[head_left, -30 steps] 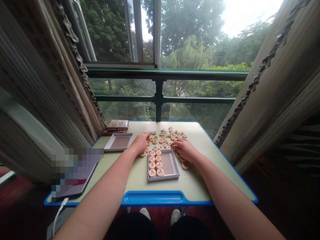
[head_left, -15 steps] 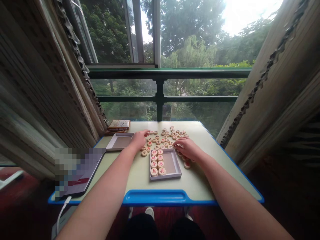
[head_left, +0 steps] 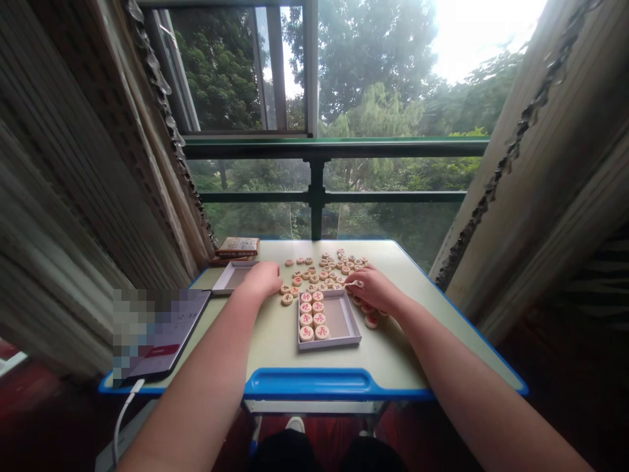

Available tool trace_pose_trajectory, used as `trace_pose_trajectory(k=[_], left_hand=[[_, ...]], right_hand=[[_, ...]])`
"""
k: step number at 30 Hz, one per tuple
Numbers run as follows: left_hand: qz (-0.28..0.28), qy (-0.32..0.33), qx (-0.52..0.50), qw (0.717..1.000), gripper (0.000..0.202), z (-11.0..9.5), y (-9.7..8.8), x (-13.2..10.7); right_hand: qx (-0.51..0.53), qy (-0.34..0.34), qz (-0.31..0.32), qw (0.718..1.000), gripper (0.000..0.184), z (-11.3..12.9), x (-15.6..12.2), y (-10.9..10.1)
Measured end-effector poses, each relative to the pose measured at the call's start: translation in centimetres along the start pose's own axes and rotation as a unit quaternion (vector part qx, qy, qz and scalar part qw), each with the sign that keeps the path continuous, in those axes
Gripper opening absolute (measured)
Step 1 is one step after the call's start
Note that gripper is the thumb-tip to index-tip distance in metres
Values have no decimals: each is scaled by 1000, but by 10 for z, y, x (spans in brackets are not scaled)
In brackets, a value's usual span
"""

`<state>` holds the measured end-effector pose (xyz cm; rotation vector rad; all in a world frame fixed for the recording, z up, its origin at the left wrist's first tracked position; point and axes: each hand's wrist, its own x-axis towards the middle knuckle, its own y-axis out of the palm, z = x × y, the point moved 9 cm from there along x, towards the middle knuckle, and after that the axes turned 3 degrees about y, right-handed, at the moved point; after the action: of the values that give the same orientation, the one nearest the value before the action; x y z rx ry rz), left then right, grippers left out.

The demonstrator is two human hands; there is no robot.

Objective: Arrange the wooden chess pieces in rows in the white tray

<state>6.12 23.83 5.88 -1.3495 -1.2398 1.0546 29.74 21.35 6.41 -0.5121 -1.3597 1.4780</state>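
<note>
Outside the window stood thick green trees behind a dark green railing (head_left: 314,147), with woven blinds (head_left: 73,164) hanging at both sides. Before it stood a pale bench (head_left: 393,367) with a blue edge.

Near the middle of the bench lay a shallow grey tray (head_left: 329,345). Its left half held two short columns of round wooden chess pieces (head_left: 311,314) with red marks, and its right half was bare. More loose pieces (head_left: 334,265) were scattered on the bench just beyond the tray, and a few lay at its right side (head_left: 372,321).

The left hand (head_left: 263,278) rested palm down between a second, empty tray (head_left: 230,278) and the loose pieces at the filled tray's far left corner. Its fingers were bent downward, and I cannot tell whether they gripped anything. The right hand (head_left: 373,288) lay at the filled tray's far right corner, with its fingertips drawn together among the loose pieces there. Whether they pinched a piece cannot be told.

A small printed box (head_left: 238,246) sat at the far left corner of the bench. A tablet (head_left: 167,334) lay at the near left, with a white cable (head_left: 120,419) trailing from it.
</note>
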Motion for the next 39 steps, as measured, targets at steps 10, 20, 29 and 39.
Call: trace_pose_trajectory(k=[10,20,29,39], left_hand=[[-74,-61,-97,991,26,16,-13,5],[-69,-10,-154,986,31,6,-10,10],[7,29,-50,998,33,-18,-5,-11],[-27,75,-63,995,26,-29,-1,0]], right_hand=[[-13,8,5,1000,17,3,-2,-3],[-3,17,16,1000,18,-2,-1,2],[-1,18,39,999,23,11,-6,-9],[6,27,12,1000,17,0,-2,-3]])
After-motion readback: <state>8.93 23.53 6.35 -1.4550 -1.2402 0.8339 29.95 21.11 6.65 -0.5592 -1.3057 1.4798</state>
